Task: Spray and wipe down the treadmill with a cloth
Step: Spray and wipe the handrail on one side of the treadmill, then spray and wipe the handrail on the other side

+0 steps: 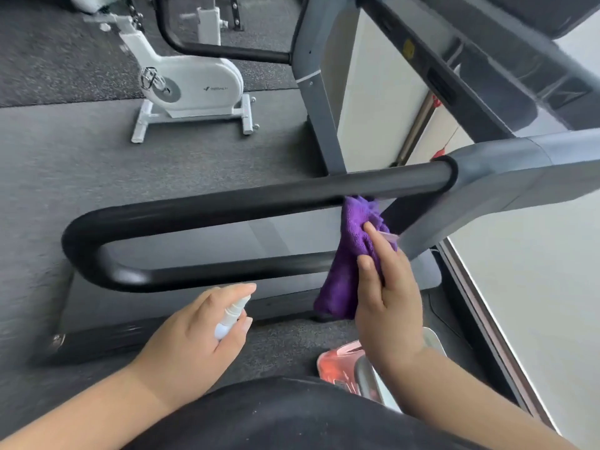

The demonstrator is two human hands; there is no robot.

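The treadmill's black looped handrail (227,203) runs across the middle of the view and joins a grey upright (506,177) at the right. My right hand (386,297) grips a purple cloth (354,254), whose top edge touches the underside of the rail near the grey joint. My left hand (194,339) holds a small white spray bottle (232,315), index finger stretched over its nozzle, just below the rail's lower bar. The treadmill deck (181,306) lies beneath.
A white exercise bike (191,86) stands on the dark gym floor at the back left. A second black rail (201,47) and the grey console frame (487,60) rise at the top right. A pink shoe (341,362) shows below my right hand. A white wall (535,287) runs along the right.
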